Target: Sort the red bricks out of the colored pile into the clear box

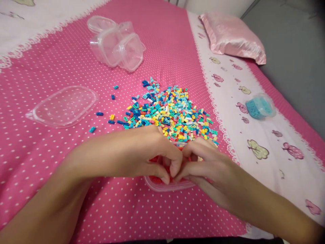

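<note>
Many red bricks (155, 179) sit under bent fingers (164, 177); I can't tell their grip. Tub rim (165, 188) and pink cloth (132, 213) lie below.

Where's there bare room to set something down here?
Free: the pink polka-dot cloth between the clear plastic containers and shiny pink pillow; the white floral strip between that pillow and the clear tub of blue pieces. Crowded: the multicoloured plastic brick pile, and the clear tub of red pieces beneath the left hand and right hand.
</note>
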A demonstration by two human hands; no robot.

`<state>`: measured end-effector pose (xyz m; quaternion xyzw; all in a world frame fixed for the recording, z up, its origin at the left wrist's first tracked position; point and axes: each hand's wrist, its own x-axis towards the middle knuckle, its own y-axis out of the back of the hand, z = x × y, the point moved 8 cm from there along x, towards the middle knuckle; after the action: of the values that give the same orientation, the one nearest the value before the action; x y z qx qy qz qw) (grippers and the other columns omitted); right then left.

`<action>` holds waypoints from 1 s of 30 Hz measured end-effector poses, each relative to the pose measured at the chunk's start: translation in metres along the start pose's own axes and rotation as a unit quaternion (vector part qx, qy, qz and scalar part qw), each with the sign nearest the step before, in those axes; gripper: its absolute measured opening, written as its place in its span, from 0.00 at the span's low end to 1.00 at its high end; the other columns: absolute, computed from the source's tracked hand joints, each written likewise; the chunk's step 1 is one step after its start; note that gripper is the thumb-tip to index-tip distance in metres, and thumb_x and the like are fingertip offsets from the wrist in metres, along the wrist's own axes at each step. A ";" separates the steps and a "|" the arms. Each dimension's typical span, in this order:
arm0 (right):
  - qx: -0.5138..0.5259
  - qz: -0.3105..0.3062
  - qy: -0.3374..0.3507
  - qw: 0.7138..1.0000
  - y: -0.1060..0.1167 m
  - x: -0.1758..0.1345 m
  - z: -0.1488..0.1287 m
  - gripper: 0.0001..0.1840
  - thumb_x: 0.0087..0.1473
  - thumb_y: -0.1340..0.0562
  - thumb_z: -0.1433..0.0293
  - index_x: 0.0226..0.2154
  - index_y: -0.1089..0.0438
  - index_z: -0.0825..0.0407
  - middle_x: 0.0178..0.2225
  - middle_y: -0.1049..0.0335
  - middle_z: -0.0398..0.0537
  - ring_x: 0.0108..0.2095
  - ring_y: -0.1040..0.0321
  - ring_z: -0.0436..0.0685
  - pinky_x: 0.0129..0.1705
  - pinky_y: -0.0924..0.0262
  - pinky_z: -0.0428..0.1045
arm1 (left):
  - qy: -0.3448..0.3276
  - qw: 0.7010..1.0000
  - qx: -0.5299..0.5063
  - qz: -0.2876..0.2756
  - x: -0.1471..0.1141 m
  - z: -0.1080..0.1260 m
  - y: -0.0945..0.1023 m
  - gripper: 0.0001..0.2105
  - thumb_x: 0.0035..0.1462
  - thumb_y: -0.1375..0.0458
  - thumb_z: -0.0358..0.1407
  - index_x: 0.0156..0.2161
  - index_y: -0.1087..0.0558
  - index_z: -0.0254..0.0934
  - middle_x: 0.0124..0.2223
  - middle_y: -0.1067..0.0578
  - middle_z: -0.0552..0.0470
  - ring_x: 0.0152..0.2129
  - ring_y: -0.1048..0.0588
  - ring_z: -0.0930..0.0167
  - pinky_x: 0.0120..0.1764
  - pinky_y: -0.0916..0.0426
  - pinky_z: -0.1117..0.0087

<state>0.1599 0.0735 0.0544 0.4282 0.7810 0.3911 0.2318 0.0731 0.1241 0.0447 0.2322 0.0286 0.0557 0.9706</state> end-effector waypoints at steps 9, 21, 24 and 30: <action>-0.079 0.054 0.057 0.994 0.003 0.007 -0.005 0.17 0.67 0.43 0.71 0.37 0.18 0.43 0.33 0.34 0.48 0.38 0.41 0.58 0.41 0.50 0.54 | 0.021 0.999 0.012 -0.024 -0.002 -0.002 -0.004 0.07 0.56 0.36 0.23 0.33 0.22 0.39 0.32 0.22 0.57 0.31 0.24 0.76 0.35 0.33 0.81; -0.151 0.015 0.115 0.982 -0.003 0.018 -0.014 0.18 0.69 0.45 0.67 0.36 0.19 0.46 0.34 0.34 0.48 0.40 0.45 0.59 0.43 0.55 0.54 | 0.011 1.000 0.004 0.014 -0.013 -0.001 0.012 0.07 0.58 0.36 0.26 0.36 0.21 0.42 0.36 0.19 0.58 0.32 0.21 0.76 0.36 0.32 0.80; -0.144 0.006 0.114 0.983 -0.003 0.018 -0.013 0.18 0.68 0.45 0.69 0.35 0.20 0.47 0.36 0.33 0.48 0.41 0.44 0.59 0.44 0.55 0.55 | 0.014 1.000 0.003 0.011 -0.013 -0.001 0.011 0.07 0.58 0.36 0.25 0.36 0.21 0.41 0.36 0.19 0.57 0.32 0.21 0.76 0.36 0.31 0.81; -0.119 -0.009 0.106 0.987 -0.004 0.017 -0.005 0.17 0.68 0.45 0.71 0.36 0.21 0.46 0.38 0.33 0.48 0.43 0.43 0.59 0.46 0.55 0.55 | 0.020 1.000 0.006 0.008 -0.013 -0.002 0.011 0.06 0.58 0.36 0.26 0.36 0.21 0.41 0.36 0.19 0.58 0.32 0.22 0.76 0.36 0.32 0.81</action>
<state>0.1461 0.0847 0.0536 0.3465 0.7527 0.5226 0.2003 0.0588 0.1331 0.0482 0.2373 0.0461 0.0680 0.9680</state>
